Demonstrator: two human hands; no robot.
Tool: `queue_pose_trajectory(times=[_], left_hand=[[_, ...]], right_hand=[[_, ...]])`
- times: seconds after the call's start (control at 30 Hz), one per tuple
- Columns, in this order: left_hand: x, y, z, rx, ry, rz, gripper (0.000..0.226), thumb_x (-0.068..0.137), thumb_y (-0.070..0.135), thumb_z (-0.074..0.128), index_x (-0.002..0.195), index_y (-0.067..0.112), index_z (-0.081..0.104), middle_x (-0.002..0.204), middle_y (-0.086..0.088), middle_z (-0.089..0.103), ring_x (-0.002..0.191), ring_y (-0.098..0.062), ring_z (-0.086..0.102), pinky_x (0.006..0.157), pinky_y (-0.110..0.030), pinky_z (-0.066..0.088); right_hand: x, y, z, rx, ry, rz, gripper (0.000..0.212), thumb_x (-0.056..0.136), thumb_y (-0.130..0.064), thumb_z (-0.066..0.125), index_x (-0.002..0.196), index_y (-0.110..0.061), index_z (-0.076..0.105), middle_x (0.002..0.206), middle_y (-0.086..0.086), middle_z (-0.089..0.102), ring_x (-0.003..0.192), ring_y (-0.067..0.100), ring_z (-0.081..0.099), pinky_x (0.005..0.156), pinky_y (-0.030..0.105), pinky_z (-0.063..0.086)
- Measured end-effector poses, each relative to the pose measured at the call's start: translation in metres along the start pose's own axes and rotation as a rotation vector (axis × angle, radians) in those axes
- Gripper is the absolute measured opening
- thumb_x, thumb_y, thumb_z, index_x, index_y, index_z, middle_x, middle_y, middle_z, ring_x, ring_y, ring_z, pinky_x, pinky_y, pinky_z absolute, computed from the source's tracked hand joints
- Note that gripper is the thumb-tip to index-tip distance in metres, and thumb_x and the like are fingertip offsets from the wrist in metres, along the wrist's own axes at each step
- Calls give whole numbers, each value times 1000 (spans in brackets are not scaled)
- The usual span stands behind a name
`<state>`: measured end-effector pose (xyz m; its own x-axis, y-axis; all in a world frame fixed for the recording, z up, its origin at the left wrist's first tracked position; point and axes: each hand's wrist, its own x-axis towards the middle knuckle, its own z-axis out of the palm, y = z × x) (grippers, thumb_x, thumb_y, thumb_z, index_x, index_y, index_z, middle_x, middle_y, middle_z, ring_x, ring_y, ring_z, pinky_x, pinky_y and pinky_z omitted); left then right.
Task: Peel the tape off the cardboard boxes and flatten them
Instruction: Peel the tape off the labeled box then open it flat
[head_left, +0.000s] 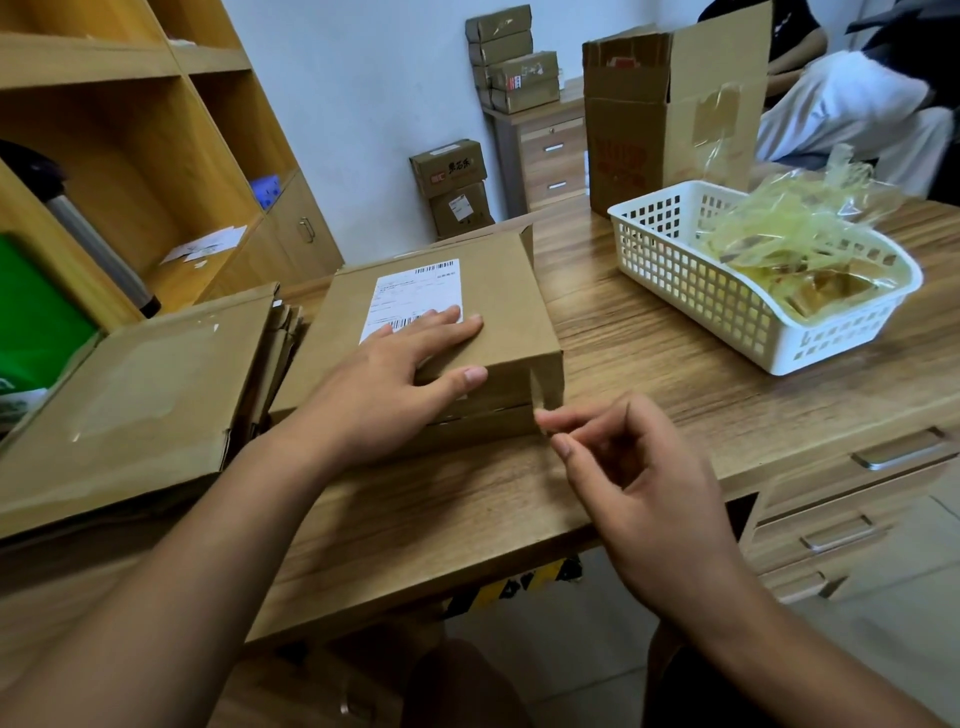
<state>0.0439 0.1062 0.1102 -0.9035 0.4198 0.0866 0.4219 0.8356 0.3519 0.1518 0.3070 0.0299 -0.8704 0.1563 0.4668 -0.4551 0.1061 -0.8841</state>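
A flat brown cardboard box (498, 306) with a white shipping label (410, 296) lies on the wooden desk (649, 364). My left hand (395, 384) rests flat on its top, fingers straight, thumb against the near side. My right hand (639, 467) is at the box's near right corner, where a strip of clear tape (540, 395) runs down the edge. Thumb and forefinger are pinched together at the tape's lower end; whether they hold the tape cannot be told. Flattened boxes (130, 400) are stacked to the left.
A white plastic basket (701, 296) full of peeled tape sits at the right. Behind it stands a tall open carton (670, 109). Wooden shelves fill the left, more boxes stand by the far wall, and a person sits at the upper right. Desk drawers lie below right.
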Motion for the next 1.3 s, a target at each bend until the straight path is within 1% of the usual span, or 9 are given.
queue_pose_trajectory(times=[0.23,0.33,0.4,0.47,0.6,0.77,0.97,1.1,1.3], left_hand=[[3,2,6,19,35,-38,67,81,78,43,145,60,36,159,31,27,150,1,19,123,-45,24],[2,5,6,16,67,-84,56,86,74,53,137,52,42,151,22,45,140,-11,41,112,-45,38],[3,3,4,-1,69,-88,50,86,69,58,129,47,43,147,18,50,131,-13,49,106,-44,43],[2,-1,-1,11,26,-58,52,86,70,58,130,48,42,148,18,49,132,-11,49,107,-41,42],[-4,-13,-19,50,-101,11,59,90,68,55,144,58,35,156,31,31,141,2,32,117,-38,33],[-14,-25,-20,25,-120,35,58,90,73,45,144,68,26,157,40,19,150,3,16,125,-44,20],[-13,-14,-10,33,-21,21,53,97,53,51,148,55,36,159,29,25,149,3,18,126,-35,14],[-10,-12,-7,15,5,9,51,98,50,55,147,51,40,159,28,28,147,4,20,125,-35,16],[-6,-12,-3,-77,64,-6,50,93,49,65,142,48,51,156,24,38,144,2,31,121,-31,26]], right_hand=[[-8,-6,22,-7,-107,-3,13,93,-7,68,99,-17,62,98,-10,72,100,7,70,84,26,59],[-3,-4,18,-42,-76,-11,33,91,-9,70,116,-25,55,95,-8,68,96,15,69,82,36,59],[3,-1,12,-92,-68,10,56,88,-15,73,132,-36,47,91,-6,64,92,15,68,78,31,58],[11,1,5,-242,-64,13,61,86,-26,77,138,-38,47,91,-9,60,91,10,63,76,21,54],[30,0,-2,-479,-54,-8,53,83,-38,76,132,-30,59,98,-15,50,91,-1,54,80,9,45],[41,1,-2,-579,-39,14,29,88,-30,74,117,-26,69,104,-11,45,85,-3,52,74,1,42],[30,0,11,-572,-84,11,11,95,-25,66,103,-26,74,101,-16,57,89,-1,57,79,15,49],[10,-11,24,-452,-178,112,8,96,-28,63,102,-30,69,94,-18,60,87,-4,59,73,17,53],[2,-14,32,-367,-179,65,9,91,-30,71,93,-27,63,93,-14,59,81,5,60,65,16,48]])
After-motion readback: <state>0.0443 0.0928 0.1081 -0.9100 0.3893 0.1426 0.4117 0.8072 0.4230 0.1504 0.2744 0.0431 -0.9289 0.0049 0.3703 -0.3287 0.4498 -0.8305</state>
